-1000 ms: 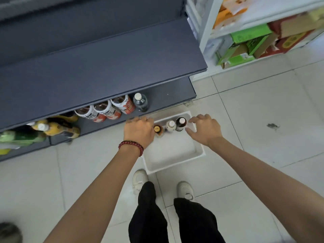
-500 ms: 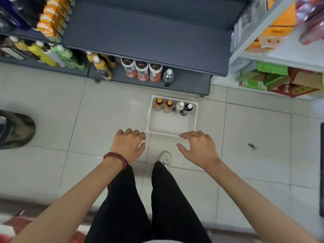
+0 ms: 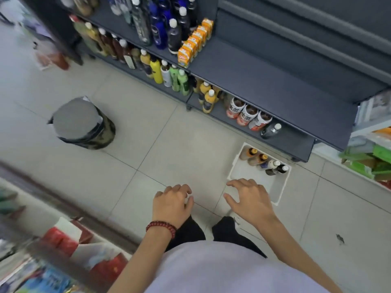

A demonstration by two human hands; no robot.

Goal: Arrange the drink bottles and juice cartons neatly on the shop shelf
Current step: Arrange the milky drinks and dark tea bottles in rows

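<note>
Closest in, both arms reach out over the tiled floor [image 3: 173,149], and neither one is carrying anything. The left hand [image 3: 171,203], the one with a red bead bracelet [image 3: 161,226] on its wrist, hangs palm down with its fingers loosely curled and empty. The right hand [image 3: 250,199] is palm down too, fingers spread wide and a bit bent, nothing in it. From this angle it overlaps the near corner of the white crate [image 3: 245,172], but I honestly can't tell if it's touching it. The crate sits on the floor right in front of the bottom shelf [image 3: 292,142], and four small bottles [image 3: 259,159] stand in a row along its far wall, with the rest of it bare. On the bottom shelf just behind are three red-and-white labelled bottles [image 3: 246,113] side by side, a dark bottle with a white cap [image 3: 270,130] just right of them, and some yellow bottles [image 3: 208,98] to their left. Further left along that level are green bottles [image 3: 179,80] and more yellow and brown ones. Up on the next shelf [image 3: 264,66] a neat line of orange juice cartons [image 3: 193,45] runs front to back, with tall dark blue bottles [image 3: 160,28] beside them on the left, and the whole right part of that shelf is bare. Off to the left on the floor is a round bin with a grey lid [image 3: 82,123], well apart from the crate. The stuff at bottom left is too blurry to call.
</note>
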